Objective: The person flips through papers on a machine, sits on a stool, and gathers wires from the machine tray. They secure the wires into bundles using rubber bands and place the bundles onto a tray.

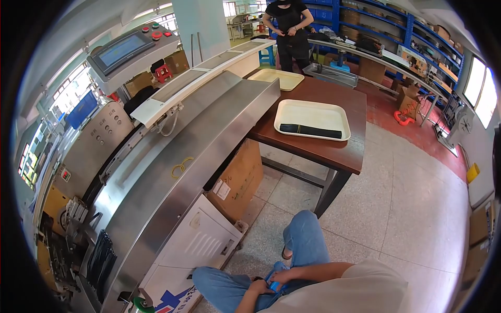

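Observation:
My left hand (257, 286) and my right hand (281, 277) are close together over my lap. Their fingers are closed round a small bright blue object (274, 285), mostly hidden by the hands, so its kind cannot be made out. To the left runs a steel chute (209, 125) of a machine, with a few yellow rubber bands (182, 167) lying on it. Black wire-like strips (102, 261) are gathered at its lower end. On the brown table (334, 99), a cream tray (313, 110) carries a bundle of black strips (310, 130) with a yellow band round it.
A second cream tray (289, 80) sits farther back on the table. The machine's control screen (122, 52) stands at upper left. Below the chute are a cardboard box (242, 180) and a white cabinet (195, 237). Another person (289, 31) stands behind the table, near blue shelves (376, 18).

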`<state>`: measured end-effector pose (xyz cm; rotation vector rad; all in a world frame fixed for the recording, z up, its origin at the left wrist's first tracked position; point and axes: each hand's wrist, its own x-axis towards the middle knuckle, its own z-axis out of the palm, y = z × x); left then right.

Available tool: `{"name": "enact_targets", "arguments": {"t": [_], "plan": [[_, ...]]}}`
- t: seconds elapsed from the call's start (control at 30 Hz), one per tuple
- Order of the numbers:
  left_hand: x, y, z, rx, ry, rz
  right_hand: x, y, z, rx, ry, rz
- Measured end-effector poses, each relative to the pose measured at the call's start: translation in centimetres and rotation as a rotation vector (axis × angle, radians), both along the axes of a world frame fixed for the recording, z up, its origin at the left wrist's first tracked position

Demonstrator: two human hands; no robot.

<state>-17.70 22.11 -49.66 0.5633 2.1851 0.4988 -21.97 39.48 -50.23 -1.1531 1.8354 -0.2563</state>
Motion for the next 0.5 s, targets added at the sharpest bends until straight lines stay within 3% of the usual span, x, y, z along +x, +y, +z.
{"name": "enact_targets", "arguments": {"t": [0.5], "plan": [[-0.3, 0.1, 0.3, -0.050, -0.020, -0.047, -0.2, 0.0, 1.0, 0.011, -0.011, 0.011]]}}
